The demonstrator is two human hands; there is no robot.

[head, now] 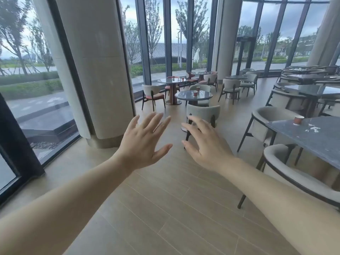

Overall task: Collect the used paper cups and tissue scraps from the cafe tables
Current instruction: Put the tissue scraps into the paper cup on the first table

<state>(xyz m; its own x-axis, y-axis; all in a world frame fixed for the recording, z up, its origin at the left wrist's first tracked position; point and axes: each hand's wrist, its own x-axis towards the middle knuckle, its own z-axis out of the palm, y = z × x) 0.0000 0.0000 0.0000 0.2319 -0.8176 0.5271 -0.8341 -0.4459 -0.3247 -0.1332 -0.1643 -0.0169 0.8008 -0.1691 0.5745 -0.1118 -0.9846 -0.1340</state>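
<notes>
- The nearest small red paper cup [298,120] stands upright near the far left corner of a dark stone-topped desk [303,142], white torn tissue scraps [312,129] just beside it
- It lies well apart from both hands, off to their right; the right hand [204,150] is nearer
- That hand and the left hand [141,144] hang over the wooden floor [165,208], fingers [155,119] spread, holding nothing
- Two more red cups [195,93] stand on a round dark desk [185,96] farther ahead, behind a grey padded chair [203,112]
</notes>
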